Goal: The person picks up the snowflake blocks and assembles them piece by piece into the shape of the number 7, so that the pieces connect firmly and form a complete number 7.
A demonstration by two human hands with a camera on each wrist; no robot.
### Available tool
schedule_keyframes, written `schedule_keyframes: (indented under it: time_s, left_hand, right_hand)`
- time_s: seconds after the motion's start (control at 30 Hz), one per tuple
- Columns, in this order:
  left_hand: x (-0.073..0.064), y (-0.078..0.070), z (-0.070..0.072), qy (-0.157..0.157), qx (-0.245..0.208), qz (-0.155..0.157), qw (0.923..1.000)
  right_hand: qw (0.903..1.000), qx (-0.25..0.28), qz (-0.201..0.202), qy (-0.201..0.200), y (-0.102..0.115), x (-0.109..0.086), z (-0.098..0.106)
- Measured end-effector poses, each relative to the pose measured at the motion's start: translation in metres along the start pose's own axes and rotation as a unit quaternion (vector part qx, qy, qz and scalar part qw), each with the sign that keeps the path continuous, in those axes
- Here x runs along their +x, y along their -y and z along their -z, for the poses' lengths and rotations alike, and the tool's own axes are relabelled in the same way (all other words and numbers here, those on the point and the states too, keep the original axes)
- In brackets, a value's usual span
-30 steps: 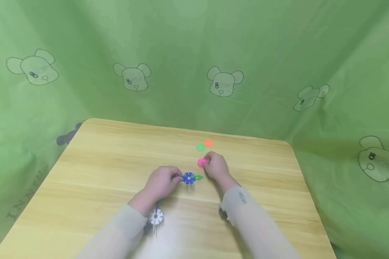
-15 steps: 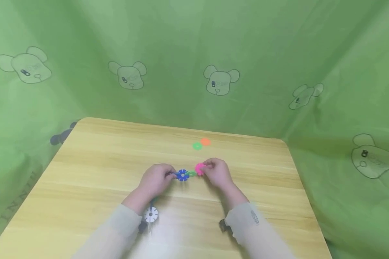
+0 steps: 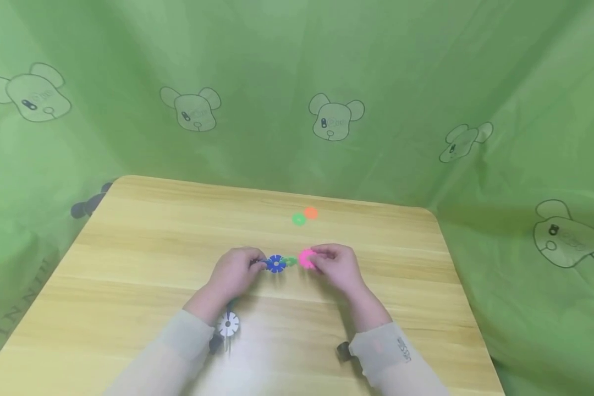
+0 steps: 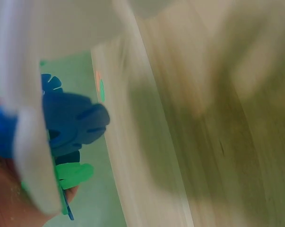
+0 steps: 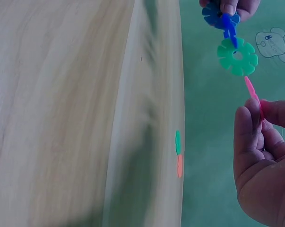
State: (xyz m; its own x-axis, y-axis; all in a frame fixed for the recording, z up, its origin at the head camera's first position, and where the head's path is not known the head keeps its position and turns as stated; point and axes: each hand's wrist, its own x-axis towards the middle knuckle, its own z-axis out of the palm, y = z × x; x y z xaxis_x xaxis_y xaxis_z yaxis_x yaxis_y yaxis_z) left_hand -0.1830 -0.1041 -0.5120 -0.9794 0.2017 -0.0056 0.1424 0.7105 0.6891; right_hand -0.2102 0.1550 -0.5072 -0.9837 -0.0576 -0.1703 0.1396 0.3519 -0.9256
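My left hand (image 3: 236, 270) pinches a chain of interlocking snowflake discs above the table. In the head view a blue disc (image 3: 276, 264) projects from its fingertips, with a green disc (image 3: 290, 262) slotted on beyond. The chain also runs under the hand to a white disc (image 3: 228, 324) near the left wrist. My right hand (image 3: 337, 266) pinches a pink disc (image 3: 306, 258) between thumb and fingers. From the right wrist, the pink disc appears edge-on, its tip right at the rim of the notched green disc (image 5: 237, 56). The left palm hides part of the chain.
A loose green disc (image 3: 299, 219) and an orange disc (image 3: 311, 213) lie side by side toward the table's far edge. The wooden table (image 3: 178, 220) is enclosed by a green curtain (image 3: 267, 55) printed with bear heads.
My right hand has brought the pink disc down beside the end of the chain, level with the green disc. The left hand keeps its hold, and the head view has shifted slightly.
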Motion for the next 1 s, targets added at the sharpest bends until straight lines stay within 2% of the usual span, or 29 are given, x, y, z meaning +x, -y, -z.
schedule_keyframes:
  time_s: [0.33, 0.6, 0.77, 1.0]
  left_hand:
    - [0.000, -0.001, 0.002, -0.009, 0.001, -0.012, 0.9999]
    - [0.003, -0.004, 0.001, -0.008, 0.000, -0.052, 0.9986]
    - [0.008, -0.011, -0.003, 0.002, 0.010, -0.065, 0.9978]
    - [0.009, -0.020, -0.007, -0.005, 0.005, -0.097, 0.9952]
  right_hand:
    - [0.9980, 0.053, -0.020, 0.029, 0.001, 0.001, -0.004]
    - [0.9944, 0.090, -0.045, 0.034, 0.002, -0.002, -0.006]
    - [0.9937, 0.103, -0.038, 0.021, 0.006, -0.007, -0.006]
    - [0.9940, 0.103, -0.008, 0.034, 0.007, -0.012, -0.009]
